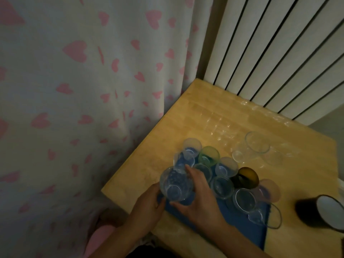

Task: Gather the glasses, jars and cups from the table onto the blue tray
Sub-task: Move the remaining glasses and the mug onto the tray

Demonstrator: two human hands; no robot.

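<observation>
A blue tray (240, 223) lies on the wooden table (208, 108) and carries several glasses, among them a green glass (208, 155), an amber glass (246, 176) and clear ones. Both of my hands grip a large clear glass (174, 185) at the tray's near left corner. My left hand (149, 203) cups its left side, and my right hand (200, 194) wraps its right side. A clear glass (256, 142) and a smaller clear one (238, 155) stand on the bare table beyond the tray. A dark cup with a white inside (320, 211) stands to the tray's right.
A curtain with pink hearts (83, 90) hangs left of the table. A white ribbed radiator (279, 53) runs behind the table's far edge. The table's left corner (104, 190) is close to my left hand.
</observation>
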